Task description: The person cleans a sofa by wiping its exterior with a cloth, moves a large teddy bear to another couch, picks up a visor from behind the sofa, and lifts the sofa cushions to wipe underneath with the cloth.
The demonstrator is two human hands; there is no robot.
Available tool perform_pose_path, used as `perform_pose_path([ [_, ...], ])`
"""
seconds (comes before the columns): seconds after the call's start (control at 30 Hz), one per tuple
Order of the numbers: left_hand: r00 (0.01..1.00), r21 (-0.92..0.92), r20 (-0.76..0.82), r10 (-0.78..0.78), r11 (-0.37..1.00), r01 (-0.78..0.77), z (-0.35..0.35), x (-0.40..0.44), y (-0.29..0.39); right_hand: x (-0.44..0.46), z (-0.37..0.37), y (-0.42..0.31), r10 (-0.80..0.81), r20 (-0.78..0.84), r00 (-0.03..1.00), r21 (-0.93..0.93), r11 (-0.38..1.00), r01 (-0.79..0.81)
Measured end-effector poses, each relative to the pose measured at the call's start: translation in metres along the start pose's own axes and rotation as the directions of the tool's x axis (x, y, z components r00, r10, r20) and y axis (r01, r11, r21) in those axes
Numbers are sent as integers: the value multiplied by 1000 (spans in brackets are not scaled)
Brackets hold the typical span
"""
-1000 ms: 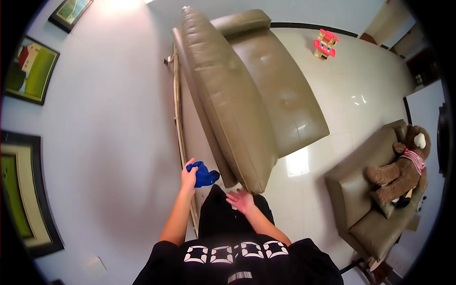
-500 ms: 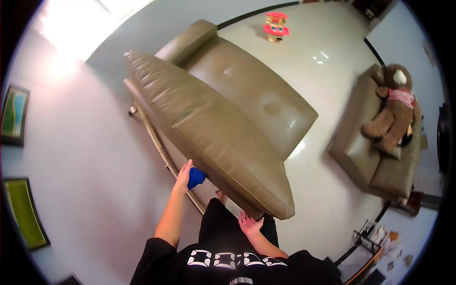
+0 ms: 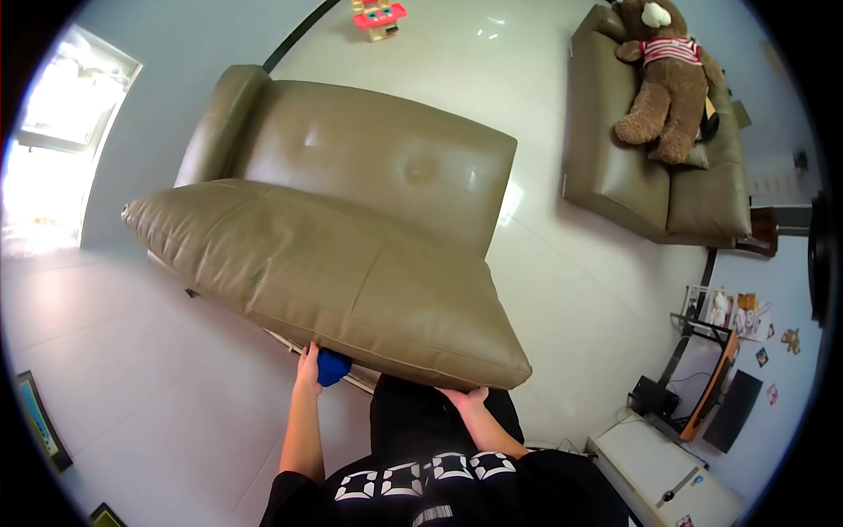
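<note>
A blue cloth (image 3: 333, 367) is in my left hand (image 3: 308, 369), close against the lower back edge of the brown leather sofa (image 3: 334, 272). My left fingers are closed on the cloth, partly hidden by it and by the sofa. My right hand (image 3: 465, 397) is at the underside of the sofa's near right corner. Its fingers go out of sight beneath the edge, so whether they grip it cannot be made out.
A second sofa (image 3: 628, 189) bears a big brown teddy bear (image 3: 669, 88). A red and yellow toy (image 3: 379, 19) stands on the floor beyond the sofa. At the lower right are a white cabinet (image 3: 654, 465) and a desk. A bright doorway (image 3: 66, 132) is at the left.
The view has swung round, so the sofa now lies across it. My right hand, earlier open beside the corner, has come under the sofa's edge. The cloth has stayed in my left hand.
</note>
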State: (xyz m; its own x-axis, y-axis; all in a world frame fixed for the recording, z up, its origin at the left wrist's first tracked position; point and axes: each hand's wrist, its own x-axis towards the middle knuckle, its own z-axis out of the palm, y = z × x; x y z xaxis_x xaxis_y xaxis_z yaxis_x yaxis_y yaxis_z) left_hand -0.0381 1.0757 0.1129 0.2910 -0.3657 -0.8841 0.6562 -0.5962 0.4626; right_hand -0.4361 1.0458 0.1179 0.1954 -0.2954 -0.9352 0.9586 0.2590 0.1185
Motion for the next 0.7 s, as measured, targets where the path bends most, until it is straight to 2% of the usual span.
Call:
perform_pose_path([
  [0.13,998,-24,54,15,1000,-14,48,-13,6,13,13,-40,-65,66,996,-29,997,67],
  [0.17,998,-22,60,19,1000,-18,66,-14,5,15,22,-58,-81,10,997,-24,996,81],
  [0.23,998,-22,66,24,999,-23,104,-15,5,10,58,-85,-113,26,993,-36,993,114],
  [0.3,1000,8,17,-10,1000,9,153,-19,9,31,76,-136,-83,-32,996,13,996,84],
  [0.33,999,9,38,5,1000,-5,180,-17,11,22,114,-149,-102,-118,988,14,994,104],
  [0.43,996,-8,87,-5,1000,6,242,-5,14,38,178,-202,-170,-45,984,-67,984,167],
  [0.57,992,-67,123,-15,997,24,342,-7,33,69,263,-280,-153,-43,987,-90,985,148],
  [0.67,971,-63,235,-33,997,49,398,7,39,76,329,-323,-192,-39,981,-162,970,183],
  [0.7,993,-105,116,31,994,-19,434,3,43,78,356,-336,-207,-54,977,-175,965,195],
])
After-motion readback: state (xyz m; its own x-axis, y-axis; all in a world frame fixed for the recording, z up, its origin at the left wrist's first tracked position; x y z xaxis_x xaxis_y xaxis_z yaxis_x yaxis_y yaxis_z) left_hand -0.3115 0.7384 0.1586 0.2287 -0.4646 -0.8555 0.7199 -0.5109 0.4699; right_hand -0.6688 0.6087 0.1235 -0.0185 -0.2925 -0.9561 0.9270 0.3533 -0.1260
